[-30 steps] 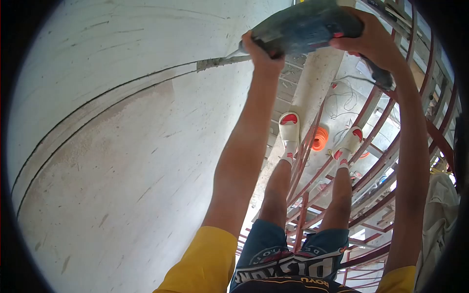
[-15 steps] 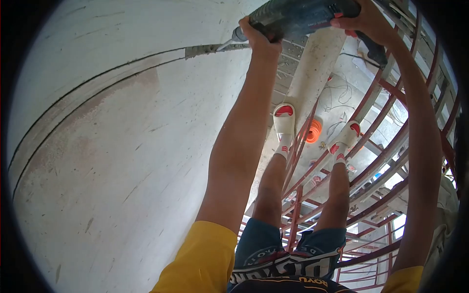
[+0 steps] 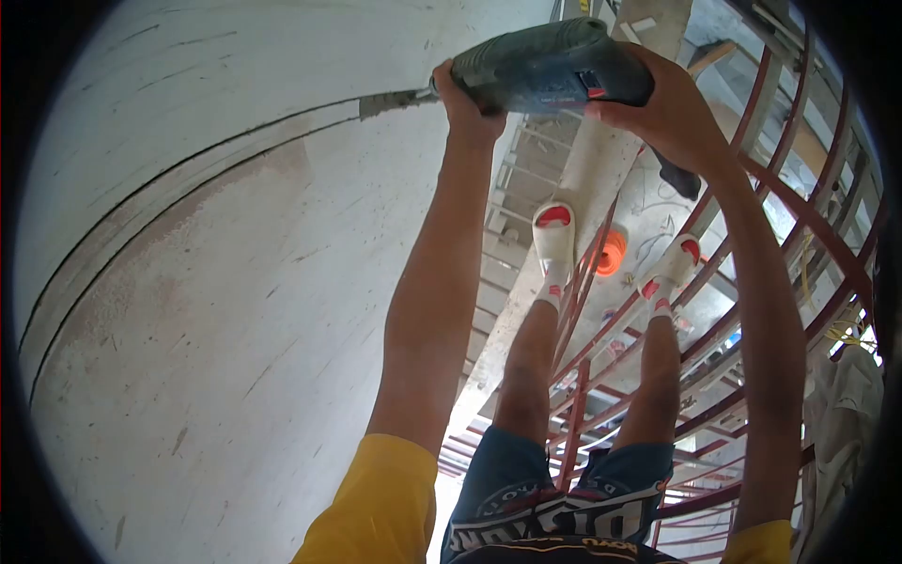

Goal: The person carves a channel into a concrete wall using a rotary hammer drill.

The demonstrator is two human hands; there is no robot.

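A dark green power drill [image 3: 536, 66] is held across the top of the view, its front end toward the wall [image 3: 263, 310]. My left hand [image 3: 468, 101] wraps round the front of its body. Its rear grip is in my right hand [image 3: 669, 113], with the thumb along the side and a black part hanging below. Two dark curved cut lines run along the wall, and between them a chipped-out grey stretch [image 3: 387, 101] reaches to the drill's front. The tip itself is hidden by my left hand.
My feet in white and red slippers stand high up, one on a narrow plank [image 3: 601, 141]. Dark red metal bars [image 3: 575, 414] curve below and to the right. Far beneath lies an orange coil [image 3: 609, 252]. Pale cloth [image 3: 841, 414] hangs at the right edge.
Both hands and the drill have moved left and slightly down in the view. The bit, visible earlier against the groove, is now hidden.
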